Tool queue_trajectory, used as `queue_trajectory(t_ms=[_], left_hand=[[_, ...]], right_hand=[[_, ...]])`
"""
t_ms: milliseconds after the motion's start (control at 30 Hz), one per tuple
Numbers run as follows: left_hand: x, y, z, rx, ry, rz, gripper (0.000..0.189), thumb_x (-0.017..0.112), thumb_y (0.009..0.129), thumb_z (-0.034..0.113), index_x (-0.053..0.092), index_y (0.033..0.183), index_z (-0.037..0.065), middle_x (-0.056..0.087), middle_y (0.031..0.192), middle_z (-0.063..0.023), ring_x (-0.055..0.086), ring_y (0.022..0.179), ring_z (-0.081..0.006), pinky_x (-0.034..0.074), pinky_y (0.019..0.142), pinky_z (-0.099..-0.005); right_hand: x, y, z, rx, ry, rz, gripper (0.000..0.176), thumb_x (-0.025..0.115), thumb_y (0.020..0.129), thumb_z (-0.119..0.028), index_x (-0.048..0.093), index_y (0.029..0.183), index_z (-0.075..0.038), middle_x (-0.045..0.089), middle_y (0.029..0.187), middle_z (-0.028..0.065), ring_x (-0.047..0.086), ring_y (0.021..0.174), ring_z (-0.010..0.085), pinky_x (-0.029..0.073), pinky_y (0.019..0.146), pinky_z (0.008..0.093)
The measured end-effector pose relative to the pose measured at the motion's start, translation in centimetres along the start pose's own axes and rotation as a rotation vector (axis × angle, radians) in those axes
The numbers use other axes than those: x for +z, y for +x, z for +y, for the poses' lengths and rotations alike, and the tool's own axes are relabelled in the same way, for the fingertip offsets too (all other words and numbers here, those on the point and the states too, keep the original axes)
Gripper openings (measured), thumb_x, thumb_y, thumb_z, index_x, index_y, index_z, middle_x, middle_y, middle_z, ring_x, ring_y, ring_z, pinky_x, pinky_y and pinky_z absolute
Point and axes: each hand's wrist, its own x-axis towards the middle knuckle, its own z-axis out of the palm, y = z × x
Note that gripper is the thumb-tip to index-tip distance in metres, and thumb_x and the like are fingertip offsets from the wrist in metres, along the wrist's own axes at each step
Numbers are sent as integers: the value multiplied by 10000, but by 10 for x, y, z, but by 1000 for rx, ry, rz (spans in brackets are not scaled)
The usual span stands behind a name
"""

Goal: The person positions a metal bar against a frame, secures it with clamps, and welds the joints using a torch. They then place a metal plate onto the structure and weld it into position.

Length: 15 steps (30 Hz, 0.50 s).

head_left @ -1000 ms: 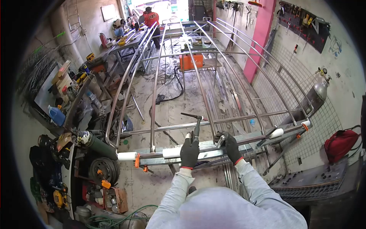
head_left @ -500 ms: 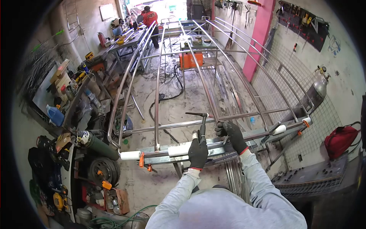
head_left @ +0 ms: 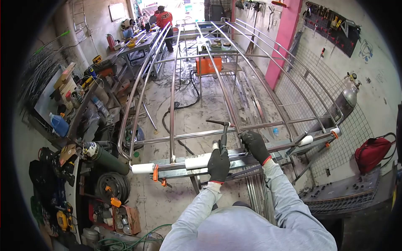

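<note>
In my gloved left hand (head_left: 218, 165) is a TIG welding torch (head_left: 224, 136), held upright with its long back cap pointing left and its nozzle to the right. That hand rests by the near rail of a shiny tube frame (head_left: 230, 109), beside a white sleeve (head_left: 197, 162) on the rail. My gloved right hand (head_left: 254, 145) is closed with bent fingers near the lower end of a lengthwise tube, just right of the torch. Whatever its fingertips hold, if anything, is too small to make out. Orange clamps (head_left: 155, 172) grip the near rail at its ends.
An orange machine (head_left: 208, 65) stands beneath the frame. Gas cylinders (head_left: 106, 158) flank it on both sides. A cluttered bench (head_left: 86, 98) runs along the left, and a red bag (head_left: 372, 154) lies at right. Another person (head_left: 164, 23) stands at the far end. Cables cross the floor.
My right hand has shifted slightly, its fingers turned a little toward the tube. The left hand and torch have moved slightly right. The whole view has shifted slightly.
</note>
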Motion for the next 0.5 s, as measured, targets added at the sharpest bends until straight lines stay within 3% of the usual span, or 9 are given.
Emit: queue_trajectory(t_ms=[133, 200, 333, 400, 500], left_hand=[[2, -1, -2, 43, -13, 36, 594, 607, 998, 286, 482, 1533, 60, 717, 1032, -240, 693, 890, -436, 519, 763, -529], [3, 1, -4, 51, 6, 35, 593, 608, 996, 288, 487, 1529, 59, 716, 1030, -241, 692, 890, -438, 520, 764, -530], [2, 2, -4, 15, 11, -7, 595, 609, 993, 294, 491, 1524, 52, 713, 1024, -246, 690, 891, -441, 524, 771, -528], [2, 2, -3, 12, 12, -14, 596, 608, 993, 294, 490, 1523, 47, 712, 1024, -248, 689, 891, -442, 524, 772, -528], [0, 4, 0, 30, 12, 8, 603, 610, 991, 300, 491, 1519, 33, 710, 1025, -252, 691, 895, -442, 524, 772, -530]], right_hand=[[-2, 0, 1, 62, 52, -22, 195, 570, 983, -124, 747, 1037, -60, 710, 894, 98, 668, 738, 230, 534, 686, 363], [-1, 2, 4, -121, -125, 10, 195, 570, 978, -112, 746, 1049, -68, 702, 870, 101, 668, 747, 236, 532, 688, 364], [-1, 2, 2, -105, -99, 6, 202, 576, 1017, -159, 750, 1041, -59, 691, 841, 65, 643, 682, 182, 516, 646, 336], [-5, 2, -11, 215, 304, -59, 265, 586, 1055, -262, 754, 1032, -58, 661, 766, 22, 591, 604, 116, 477, 583, 294], [-18, 7, -26, 354, 399, -224, 332, 591, 1063, -350, 759, 1031, -65, 625, 699, -11, 553, 564, 76, 437, 540, 264]])
